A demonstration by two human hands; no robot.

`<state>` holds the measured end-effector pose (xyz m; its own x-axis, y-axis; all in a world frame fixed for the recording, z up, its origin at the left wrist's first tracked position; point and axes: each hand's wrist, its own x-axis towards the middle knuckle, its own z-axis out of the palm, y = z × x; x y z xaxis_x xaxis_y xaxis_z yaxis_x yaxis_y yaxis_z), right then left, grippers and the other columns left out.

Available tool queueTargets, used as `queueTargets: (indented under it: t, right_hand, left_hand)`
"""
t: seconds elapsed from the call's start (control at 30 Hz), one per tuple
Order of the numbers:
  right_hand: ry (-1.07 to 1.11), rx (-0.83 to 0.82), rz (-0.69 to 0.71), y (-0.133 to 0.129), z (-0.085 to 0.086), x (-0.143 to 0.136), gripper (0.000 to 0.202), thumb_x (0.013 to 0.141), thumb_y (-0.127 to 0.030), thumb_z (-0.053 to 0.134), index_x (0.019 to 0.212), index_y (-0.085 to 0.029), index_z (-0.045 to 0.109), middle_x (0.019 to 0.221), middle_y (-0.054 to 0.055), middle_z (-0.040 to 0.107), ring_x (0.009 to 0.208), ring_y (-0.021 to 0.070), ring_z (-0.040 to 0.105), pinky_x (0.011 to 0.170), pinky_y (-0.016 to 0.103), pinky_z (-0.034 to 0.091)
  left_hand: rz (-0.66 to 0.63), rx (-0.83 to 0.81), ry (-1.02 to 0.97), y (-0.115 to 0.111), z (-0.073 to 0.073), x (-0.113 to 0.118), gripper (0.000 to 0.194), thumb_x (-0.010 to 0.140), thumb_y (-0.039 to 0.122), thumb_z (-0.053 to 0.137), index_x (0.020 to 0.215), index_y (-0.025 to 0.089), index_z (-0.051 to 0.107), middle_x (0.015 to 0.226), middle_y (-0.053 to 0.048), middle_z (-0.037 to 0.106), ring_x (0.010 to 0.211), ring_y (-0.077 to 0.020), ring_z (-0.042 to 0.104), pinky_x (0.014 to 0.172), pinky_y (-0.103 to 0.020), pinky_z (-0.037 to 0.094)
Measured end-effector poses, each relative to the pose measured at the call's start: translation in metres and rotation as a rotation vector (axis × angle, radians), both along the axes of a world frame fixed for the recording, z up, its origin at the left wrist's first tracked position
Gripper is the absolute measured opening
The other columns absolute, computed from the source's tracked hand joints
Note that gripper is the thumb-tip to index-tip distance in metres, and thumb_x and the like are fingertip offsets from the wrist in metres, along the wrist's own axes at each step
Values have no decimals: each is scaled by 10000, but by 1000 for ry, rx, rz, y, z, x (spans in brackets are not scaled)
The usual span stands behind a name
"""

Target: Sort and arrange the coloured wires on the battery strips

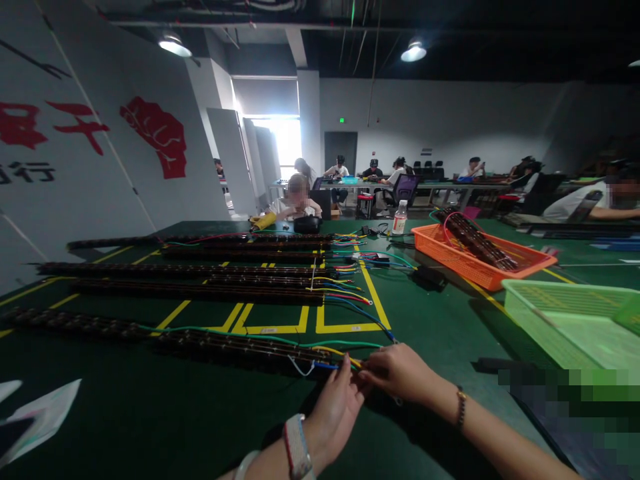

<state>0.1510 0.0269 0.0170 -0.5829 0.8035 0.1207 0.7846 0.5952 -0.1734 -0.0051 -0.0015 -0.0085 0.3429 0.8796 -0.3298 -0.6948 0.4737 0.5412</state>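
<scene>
A long dark cable bundle (235, 343) lies across the green table, with green, yellow and blue wires coming out of its right end. At that end my left hand (340, 403) is closed around the coloured wires, its thumb pointing up along them. Touching it from the right, my right hand (397, 373) pinches the same wires near the yellow one (336, 353). A white tie (301, 367) loops loosely near the bundle's end. The wire tips are partly hidden by my fingers.
Several more dark bundles (200, 291) lie behind, over yellow tape lines. To the right are an orange basket (463, 270) holding bundles, a green basket (545, 327) and a bottle (400, 219). Papers (47, 417) lie at left. A person (299, 200) sits across the table.
</scene>
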Motion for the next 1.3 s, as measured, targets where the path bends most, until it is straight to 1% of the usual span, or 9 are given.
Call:
queueTargets:
  t: [0.1, 0.23, 0.37, 0.47, 0.57, 0.67, 1.0, 1.2, 1.3]
  right_hand:
    - [-52, 27, -51, 1, 4, 1, 272, 881, -354, 494, 716, -191, 635, 649, 21, 657, 546, 111, 560, 504, 226, 269]
    - [-98, 55, -128, 0, 16, 2, 356, 902, -426, 448, 698, -182, 609, 645, 26, 643, 542, 118, 566, 492, 232, 253]
    - [-106, 26, -219, 0, 25, 3, 334, 910, -418, 436, 740, -189, 610, 667, 25, 647, 575, 133, 591, 498, 233, 253]
    - [-112, -42, -285, 2, 23, 4, 349, 919, -403, 416, 743, -190, 628, 671, 39, 653, 603, 143, 606, 506, 237, 265]
    - [-88, -118, -304, 5, 17, 6, 409, 929, -430, 375, 746, -187, 648, 666, 46, 649, 597, 139, 599, 510, 230, 280]
    - [-71, -136, -315, 8, 13, 6, 452, 934, -449, 351, 728, -185, 656, 641, 44, 638, 569, 131, 575, 498, 227, 271]
    - [-54, -112, -335, 11, 7, 6, 489, 933, -472, 342, 714, -181, 668, 626, 47, 643, 543, 123, 548, 491, 233, 253]
    - [-70, 37, -432, 13, 9, -1, 452, 938, -457, 355, 720, -198, 654, 675, 45, 673, 597, 140, 597, 505, 239, 251]
    - [-94, 74, -476, 15, 11, -4, 458, 941, -463, 342, 732, -199, 653, 697, 53, 683, 610, 146, 611, 503, 240, 250]
  left_hand:
    - [-16, 6, -39, 0, -1, -1, 188, 894, 334, 484, 984, 178, 541, 1054, -94, 629, 1050, -180, 574, 975, -349, 405]
    - [-23, 26, -49, 1, -3, -1, 203, 900, 327, 475, 1050, 197, 521, 1145, -92, 603, 1116, -187, 542, 1004, -361, 379]
    - [-46, 47, -30, 0, -4, -1, 198, 905, 324, 459, 984, 157, 530, 1131, -128, 605, 1107, -216, 549, 1007, -390, 371]
    - [-40, 57, -24, 0, -3, -1, 225, 915, 330, 429, 931, 130, 531, 1083, -152, 615, 1070, -229, 569, 995, -406, 380]
    - [-24, 35, -13, 0, -2, 0, 241, 915, 342, 422, 950, 126, 523, 1052, -150, 621, 1027, -230, 590, 985, -418, 390]
    - [-28, 37, 0, 1, -2, 0, 282, 912, 375, 417, 974, 120, 521, 1044, -154, 621, 1020, -231, 590, 983, -418, 390]
    - [-22, 42, 15, -1, -2, -1, 279, 908, 384, 421, 879, 131, 536, 987, -147, 641, 1011, -233, 597, 983, -423, 390]
    - [-36, 56, -2, 0, -1, -1, 265, 914, 348, 423, 879, 123, 560, 1025, -157, 643, 1056, -232, 583, 999, -411, 381]
    - [-46, 70, -9, 1, -2, -1, 264, 915, 341, 425, 882, 123, 570, 1027, -149, 645, 1053, -228, 584, 1000, -405, 380]
